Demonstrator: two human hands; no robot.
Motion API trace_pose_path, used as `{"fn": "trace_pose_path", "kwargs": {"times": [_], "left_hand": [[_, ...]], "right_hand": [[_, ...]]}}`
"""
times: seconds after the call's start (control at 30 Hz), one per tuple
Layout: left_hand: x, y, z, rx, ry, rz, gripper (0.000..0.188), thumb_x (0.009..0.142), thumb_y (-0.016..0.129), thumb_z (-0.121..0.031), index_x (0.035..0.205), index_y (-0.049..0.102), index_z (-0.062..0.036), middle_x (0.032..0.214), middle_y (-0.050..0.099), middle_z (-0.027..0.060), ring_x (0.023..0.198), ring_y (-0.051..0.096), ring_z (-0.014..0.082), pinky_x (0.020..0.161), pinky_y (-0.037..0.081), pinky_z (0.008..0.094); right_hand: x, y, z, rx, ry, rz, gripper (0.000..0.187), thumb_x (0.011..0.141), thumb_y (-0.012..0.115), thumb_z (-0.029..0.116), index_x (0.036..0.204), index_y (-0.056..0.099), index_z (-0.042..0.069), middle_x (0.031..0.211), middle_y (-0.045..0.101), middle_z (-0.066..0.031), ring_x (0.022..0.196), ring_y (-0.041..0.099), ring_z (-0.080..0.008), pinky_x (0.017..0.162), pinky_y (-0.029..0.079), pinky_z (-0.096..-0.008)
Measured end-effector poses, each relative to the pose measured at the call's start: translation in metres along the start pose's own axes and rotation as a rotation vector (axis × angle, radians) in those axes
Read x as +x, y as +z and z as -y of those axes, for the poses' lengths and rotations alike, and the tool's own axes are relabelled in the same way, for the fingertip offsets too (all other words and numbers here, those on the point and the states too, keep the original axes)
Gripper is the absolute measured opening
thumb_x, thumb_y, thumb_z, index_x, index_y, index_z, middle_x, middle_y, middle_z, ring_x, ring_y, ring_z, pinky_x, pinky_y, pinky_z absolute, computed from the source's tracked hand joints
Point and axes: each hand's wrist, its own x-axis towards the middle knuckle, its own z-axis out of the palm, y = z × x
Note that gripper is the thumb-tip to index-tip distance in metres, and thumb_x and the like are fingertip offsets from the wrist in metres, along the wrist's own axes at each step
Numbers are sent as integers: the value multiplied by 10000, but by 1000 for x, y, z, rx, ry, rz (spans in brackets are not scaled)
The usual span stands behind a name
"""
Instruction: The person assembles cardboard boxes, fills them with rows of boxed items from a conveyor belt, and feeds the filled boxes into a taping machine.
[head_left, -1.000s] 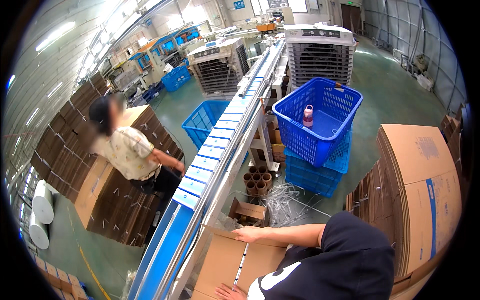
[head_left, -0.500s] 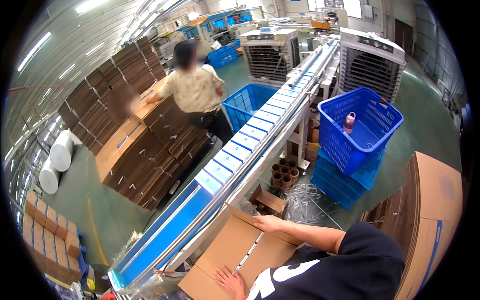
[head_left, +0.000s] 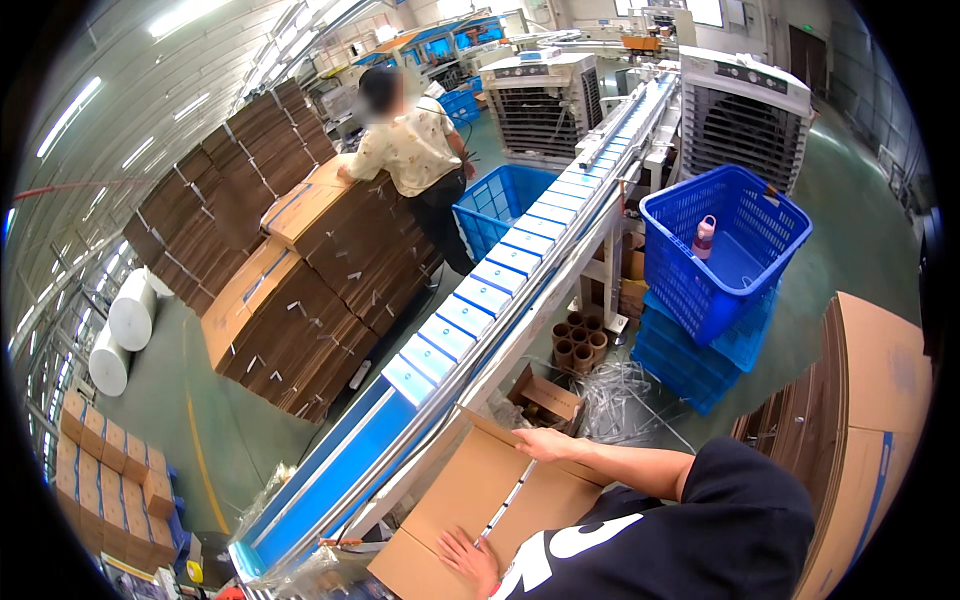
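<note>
A cardboard box (head_left: 455,490) lies in front of me beside the conveyor. Two of its panels almost meet, and the narrow gap between them shows a white strip with dark marks; the rest of the inside is hidden. My left hand (head_left: 468,558) rests flat on the near end of the cardboard, fingers spread, by the end of that gap. At the far end, my right hand (head_left: 540,444) is closed around the cardboard edge, next to a raised flap. Flat white packs (head_left: 463,315) lie in a row on the blue conveyor belt (head_left: 335,470) to the left.
A blue basket (head_left: 690,310) with a pink bottle (head_left: 704,238) sits on blue crates (head_left: 690,365) at the right. Cardboard tubes (head_left: 577,345) and clear plastic strapping (head_left: 625,405) are under the conveyor. Flattened cartons (head_left: 880,370) stand at my right. Beyond the belt, a co-worker (head_left: 415,150) touches stacked cardboard (head_left: 310,270).
The white packs have slid a little toward the near end of the belt. The co-worker has shifted right along the stack. My hands keep nearly the same places on the box.
</note>
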Motion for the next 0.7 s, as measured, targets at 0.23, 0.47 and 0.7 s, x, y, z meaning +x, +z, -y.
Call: {"fn": "trace_pose_path", "kwargs": {"times": [0.23, 0.47, 0.7], "left_hand": [[-6, 4, 1, 302, 119, -249, 489, 865, 437, -357, 1306, 442, -144, 1324, 409, 196, 1236, 357, 335, 997, 259, 506], [-8, 3, -1, -16, 15, 9, 578, 862, 496, -326, 1344, 357, -39, 1432, 240, 236, 1349, 142, 398, 1070, 69, 565], [-6, 37, 32, 56, 67, -82, 559, 871, 487, -336, 1345, 374, -61, 1435, 252, 214, 1343, 168, 395, 1065, 94, 570]], "right_hand": [[2, 14, 3, 33, -17, 3, 476, 895, 418, 275, 1312, 377, 49, 1221, 514, -229, 1134, 489, -373, 947, 393, -446], [-7, 25, 14, -6, -63, -56, 433, 856, 414, 165, 1264, 390, 19, 1197, 508, -260, 1098, 500, -404, 909, 411, -458], [-8, 83, 20, -209, -297, -92, 607, 776, 507, 156, 1310, 281, -22, 1171, 440, -343, 1100, 450, -473, 844, 419, -560]]}}
